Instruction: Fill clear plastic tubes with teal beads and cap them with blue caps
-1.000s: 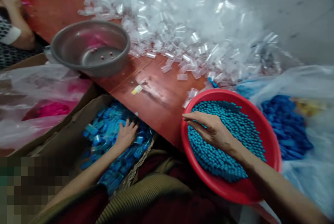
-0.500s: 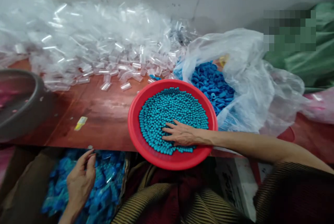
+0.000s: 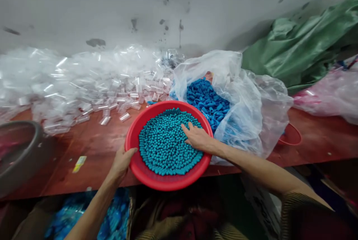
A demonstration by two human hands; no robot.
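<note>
Red tabletop (image 3: pixel 97 146): left hand (image 3: pixel 122 162) clasps basin rim (image 3: pixel 169 185), right hand (image 3: pixel 198 139) loosely open over beads (image 3: pixel 163 145).

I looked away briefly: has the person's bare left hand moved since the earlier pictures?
Yes. Judged against the small yellow-and-white label on the reddish table, the left hand has moved rightward and forward, onto the round red plastic basin.

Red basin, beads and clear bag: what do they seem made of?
Red basin: likely plastic, satin, smoothly molded and evenly colored. Beads: perhaps plastic or painted wood, matte, showing few highlights. Clear bag: apparently thin plastic film, translucent and crinkled.
</note>
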